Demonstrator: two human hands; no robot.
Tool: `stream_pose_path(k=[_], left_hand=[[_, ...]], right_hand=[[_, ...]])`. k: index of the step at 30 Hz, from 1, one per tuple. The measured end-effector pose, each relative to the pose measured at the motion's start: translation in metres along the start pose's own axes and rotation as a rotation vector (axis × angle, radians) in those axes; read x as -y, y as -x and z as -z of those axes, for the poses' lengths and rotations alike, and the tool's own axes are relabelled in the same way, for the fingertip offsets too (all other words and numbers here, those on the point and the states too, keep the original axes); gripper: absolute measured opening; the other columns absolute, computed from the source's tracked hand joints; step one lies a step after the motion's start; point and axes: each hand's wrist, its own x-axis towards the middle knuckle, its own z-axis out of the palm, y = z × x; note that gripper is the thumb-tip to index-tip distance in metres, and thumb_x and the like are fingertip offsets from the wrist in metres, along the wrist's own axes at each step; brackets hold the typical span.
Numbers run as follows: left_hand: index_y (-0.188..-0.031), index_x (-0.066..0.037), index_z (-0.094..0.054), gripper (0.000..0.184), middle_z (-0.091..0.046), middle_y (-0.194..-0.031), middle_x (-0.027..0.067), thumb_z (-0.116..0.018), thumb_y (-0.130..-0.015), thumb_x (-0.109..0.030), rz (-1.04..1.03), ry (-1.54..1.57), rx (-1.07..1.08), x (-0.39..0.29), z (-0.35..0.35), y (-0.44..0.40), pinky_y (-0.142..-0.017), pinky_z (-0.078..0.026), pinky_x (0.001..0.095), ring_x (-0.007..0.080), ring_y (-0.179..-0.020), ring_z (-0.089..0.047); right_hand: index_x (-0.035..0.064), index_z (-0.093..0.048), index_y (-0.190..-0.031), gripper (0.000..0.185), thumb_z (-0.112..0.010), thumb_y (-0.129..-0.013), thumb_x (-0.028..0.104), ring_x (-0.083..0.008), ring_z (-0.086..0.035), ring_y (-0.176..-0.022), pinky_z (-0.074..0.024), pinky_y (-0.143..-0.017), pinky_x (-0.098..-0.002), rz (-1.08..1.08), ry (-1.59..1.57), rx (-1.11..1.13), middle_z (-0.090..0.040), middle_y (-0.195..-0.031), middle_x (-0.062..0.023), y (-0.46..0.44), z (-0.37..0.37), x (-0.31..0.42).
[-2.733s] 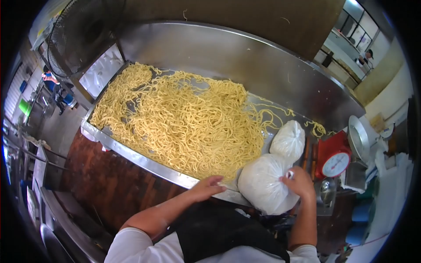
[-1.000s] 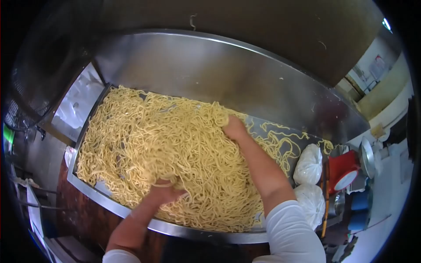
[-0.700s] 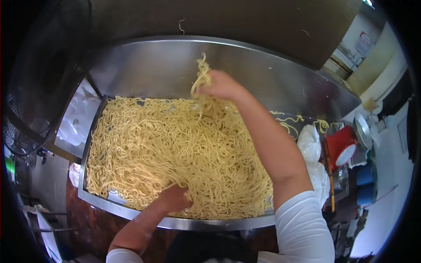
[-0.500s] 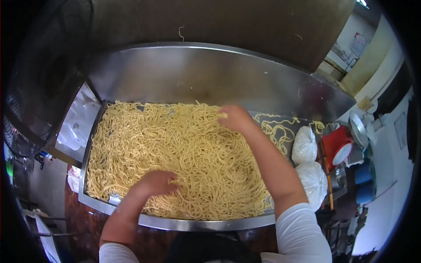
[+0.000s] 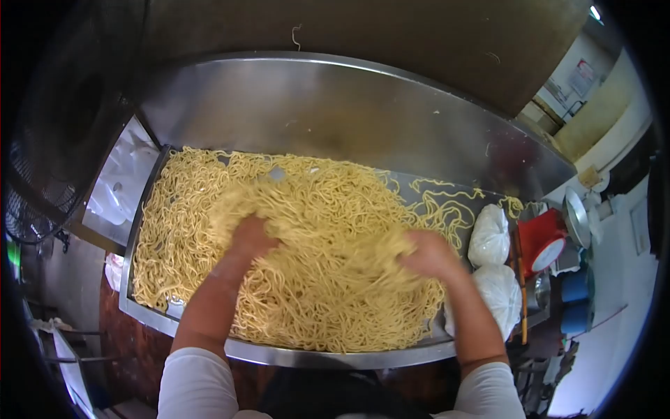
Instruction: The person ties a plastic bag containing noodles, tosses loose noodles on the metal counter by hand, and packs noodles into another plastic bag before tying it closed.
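1. Head view: noodles (image 5: 342,318) are spread across a metal tray (image 5: 307,357), blurred around both hands.
2. Fingertips of the left hand (image 5: 252,239) and right hand (image 5: 427,253) are hidden among strands; how far either is opened, or what is gripped, cannot be told.
3. The nearer white bag (image 5: 500,297) is partly covered by the right forearm (image 5: 476,318).
4. Since the preceding frame, the right hand has been drawn frontward, the left moved farther in.

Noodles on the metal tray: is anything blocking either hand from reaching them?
Nothing visible does. The left hand and right hand are both at the noodles; the white bags sit off to the right, not between.
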Motion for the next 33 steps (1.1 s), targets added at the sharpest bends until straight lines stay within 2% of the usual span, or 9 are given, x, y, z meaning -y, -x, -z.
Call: stream_pose_path(k=[3, 6, 10, 14, 16, 18, 25, 29, 33], left_hand=[[-0.137, -0.01, -0.049, 0.072, -0.03, -0.152, 0.0194, -0.071, -0.077, -0.043, 0.222, -0.026, 0.014, 0.023, -0.002, -0.02, -0.11, -0.035, 0.045, 0.0355, -0.137, -0.033], [-0.136, -0.008, -0.048, 0.067, -0.031, -0.15, 0.0197, -0.068, -0.079, -0.038, 0.213, -0.044, -0.058, 0.014, 0.003, -0.018, -0.107, -0.037, 0.0463, 0.0368, -0.137, -0.033], [-0.142, -0.009, -0.041, 0.074, -0.027, -0.152, 0.0215, -0.065, -0.08, -0.041, 0.189, -0.076, -0.035, -0.003, -0.008, -0.007, -0.108, -0.036, 0.0458, 0.0379, -0.139, -0.03], [-0.147, -0.011, -0.033, 0.079, -0.019, -0.155, 0.0211, -0.064, -0.082, -0.041, 0.201, -0.074, -0.014, 0.001, -0.018, -0.007, -0.11, -0.032, 0.0492, 0.0381, -0.142, -0.023], [-0.147, -0.01, -0.033, 0.078, -0.019, -0.156, 0.0211, -0.064, -0.082, -0.041, 0.201, -0.089, 0.006, 0.0, -0.017, -0.008, -0.111, -0.032, 0.0502, 0.0384, -0.142, -0.023], [-0.146, -0.009, -0.034, 0.076, -0.022, -0.154, 0.0217, -0.062, -0.084, -0.04, 0.187, -0.097, 0.035, -0.001, -0.017, -0.006, -0.111, -0.031, 0.0511, 0.039, -0.142, -0.022], [-0.129, -0.004, -0.056, 0.063, -0.036, -0.147, 0.022, -0.06, -0.081, -0.045, -0.056, -0.185, 0.236, -0.047, -0.042, 0.062, -0.111, -0.032, 0.0476, 0.0405, -0.137, -0.032], [-0.125, -0.004, -0.059, 0.062, -0.04, -0.144, 0.0209, -0.061, -0.079, -0.047, -0.177, -0.138, 0.352, -0.071, -0.053, 0.084, -0.11, -0.033, 0.0449, 0.039, -0.134, -0.036], [-0.134, -0.009, -0.053, 0.066, -0.042, -0.142, 0.0218, -0.063, -0.081, -0.046, -0.161, -0.072, -0.031, -0.029, -0.063, 0.084, -0.108, -0.036, 0.0463, 0.0393, -0.131, -0.04]], right_hand=[[0.0092, -0.068, -0.105, 0.032, -0.072, -0.075, 0.017, -0.03, -0.067, -0.086, -0.0534, -0.076, -0.0369, -0.008, -0.383, -0.339, -0.07, -0.097, -0.0123, 0.0, 0.044, -0.033], [0.0091, -0.068, -0.107, 0.033, -0.072, -0.075, 0.013, -0.0313, -0.067, -0.09, -0.0527, -0.079, -0.037, 0.09, -0.111, -0.302, -0.069, -0.101, -0.0135, 0.008, 0.025, -0.049], [0.01, -0.067, -0.111, 0.04, -0.074, -0.075, 0.025, -0.0337, -0.063, -0.099, -0.0501, -0.085, -0.0393, 0.146, 0.191, 0.205, -0.067, -0.104, -0.0161, 0.029, -0.077, -0.058], [0.0115, -0.068, -0.11, 0.042, -0.073, -0.076, 0.036, -0.0323, -0.063, -0.097, -0.0506, -0.082, -0.0416, 0.19, -0.013, 0.622, -0.067, -0.1, -0.0151, 0.026, -0.052, -0.024], [0.0114, -0.069, -0.107, 0.04, -0.074, -0.075, 0.036, -0.0325, -0.064, -0.096, -0.051, -0.083, -0.0421, 0.11, -0.043, 0.541, -0.066, -0.103, -0.0154, 0.006, -0.032, -0.021], [0.0111, -0.069, -0.106, 0.04, -0.076, -0.074, 0.034, -0.0313, -0.064, -0.096, -0.0511, -0.083, -0.0411, 0.225, 0.097, 0.035, -0.065, -0.107, -0.0151, -0.009, -0.017, -0.017], [0.0095, -0.064, -0.114, 0.034, -0.065, -0.081, 0.014, -0.0336, -0.058, -0.108, -0.0498, -0.088, -0.0436, -0.045, 0.461, 0.312, -0.059, -0.118, -0.0165, -0.042, -0.106, -0.036], [0.0086, -0.061, -0.118, 0.035, -0.057, -0.083, 0.007, -0.0343, -0.051, -0.115, -0.0451, -0.095, -0.0463, -0.204, 0.364, 0.003, -0.049, -0.128, -0.0189, -0.082, -0.107, -0.056], [0.007, -0.056, -0.127, 0.044, -0.056, -0.084, 0.008, -0.0383, -0.047, -0.124, -0.0404, -0.101, -0.0497, -0.346, 0.299, -0.158, -0.046, -0.136, -0.0216, -0.095, -0.088, -0.059]])
